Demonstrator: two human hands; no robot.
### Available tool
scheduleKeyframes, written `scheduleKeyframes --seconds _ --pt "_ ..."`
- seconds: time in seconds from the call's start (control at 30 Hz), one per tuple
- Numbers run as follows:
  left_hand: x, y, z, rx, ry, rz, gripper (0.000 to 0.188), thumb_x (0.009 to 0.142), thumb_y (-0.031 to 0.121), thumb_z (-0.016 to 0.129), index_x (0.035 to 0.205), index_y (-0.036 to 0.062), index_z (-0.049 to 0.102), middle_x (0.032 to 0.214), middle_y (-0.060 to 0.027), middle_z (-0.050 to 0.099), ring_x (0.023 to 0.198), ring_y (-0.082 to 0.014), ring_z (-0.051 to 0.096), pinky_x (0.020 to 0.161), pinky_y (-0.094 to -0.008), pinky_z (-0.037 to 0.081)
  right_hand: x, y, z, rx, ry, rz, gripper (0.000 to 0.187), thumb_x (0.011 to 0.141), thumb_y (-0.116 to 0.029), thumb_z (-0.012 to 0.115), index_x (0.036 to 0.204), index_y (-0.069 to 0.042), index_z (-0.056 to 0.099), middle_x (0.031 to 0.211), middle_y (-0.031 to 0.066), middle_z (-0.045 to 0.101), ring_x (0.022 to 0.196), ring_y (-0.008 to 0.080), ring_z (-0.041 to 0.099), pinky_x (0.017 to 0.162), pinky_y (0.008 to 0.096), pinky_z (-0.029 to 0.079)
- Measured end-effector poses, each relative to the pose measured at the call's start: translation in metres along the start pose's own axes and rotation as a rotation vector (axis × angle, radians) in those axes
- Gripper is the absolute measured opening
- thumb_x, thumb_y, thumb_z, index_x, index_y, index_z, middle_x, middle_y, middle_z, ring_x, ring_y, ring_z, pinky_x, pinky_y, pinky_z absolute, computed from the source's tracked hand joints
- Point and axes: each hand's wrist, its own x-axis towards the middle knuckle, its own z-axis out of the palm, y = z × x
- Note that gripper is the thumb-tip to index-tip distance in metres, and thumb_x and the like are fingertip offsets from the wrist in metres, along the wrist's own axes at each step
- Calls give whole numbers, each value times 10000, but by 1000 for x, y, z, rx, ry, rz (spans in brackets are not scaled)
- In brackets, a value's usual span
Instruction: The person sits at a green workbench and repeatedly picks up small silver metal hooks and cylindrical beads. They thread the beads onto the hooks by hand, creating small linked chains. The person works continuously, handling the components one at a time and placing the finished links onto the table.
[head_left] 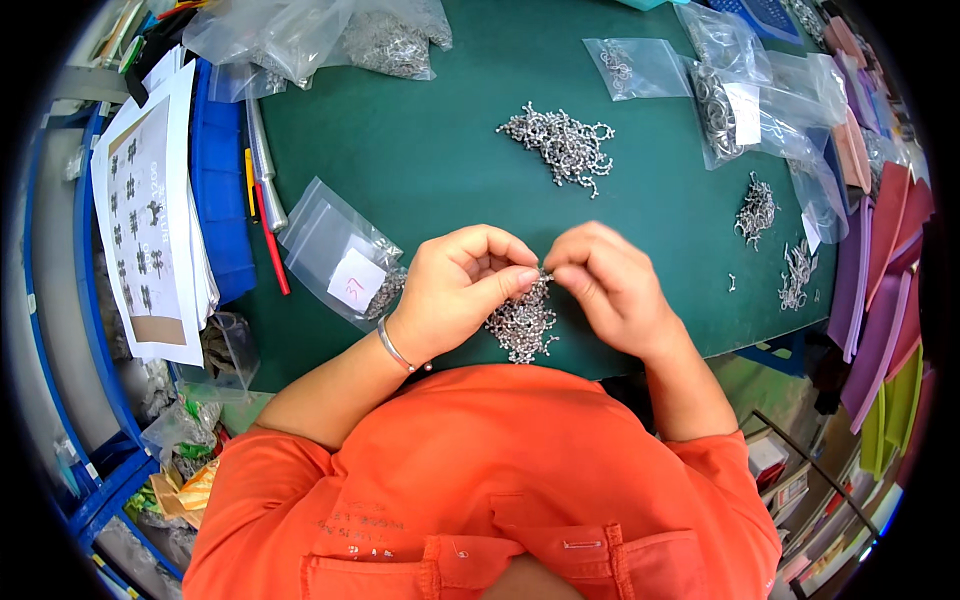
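My left hand (465, 282) and my right hand (612, 288) meet over a heap of small silver metal pieces (522, 328) near the table's front edge. Thumb and fingers of each hand are pinched together, and a tiny metal piece seems to sit between the fingertips; its exact kind is too small to make out. The right hand is slightly blurred. Beyond the hands lies a second pile of silver ring-like pieces (560, 145). Left of my left wrist rests a clear zip bag (340, 255) with metal parts and a white label.
Smaller heaps of metal parts (757, 210) lie on the green table (420, 150) at right. Filled plastic bags (725, 100) stand at the back right, others (390, 45) at the back left. A red pen (271, 240) and printed sheets (150, 220) are at left, coloured bins (880, 300) at far right.
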Motion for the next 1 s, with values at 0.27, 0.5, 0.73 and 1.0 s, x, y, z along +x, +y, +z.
scheduleKeyframes --seconds 0.27,0.5,0.73,1.0 --pt "-3 -2 2 16 36 129 116 870 -107 652 974 -58 646 1008 -147 671 916 -194 680 850 -313 578 10 27 -2 -398 107 62 217 832 67 580 1033 7 638 1065 163 619 987 360 581 877 426 473" --pt "-7 0 -4 310 50 244 102 865 -108 656 955 -61 649 1016 -145 670 917 -179 675 820 -287 569 7 29 -9 -335 250 168 109 837 27 628 940 -3 648 944 145 637 896 338 611 802 411 493" --pt "-7 -2 1 201 131 127 95 864 -94 666 940 -38 677 963 -99 674 877 -149 667 792 -264 559 11 29 6 -562 191 151 152 790 -108 733 905 -47 655 926 81 596 871 301 567 762 409 454" --pt "-6 0 -7 562 -39 98 66 848 -9 720 914 -2 709 942 -28 639 708 -49 535 628 -203 449 6 33 6 -548 199 57 133 781 -16 701 867 -43 603 858 91 610 805 301 588 719 410 473"
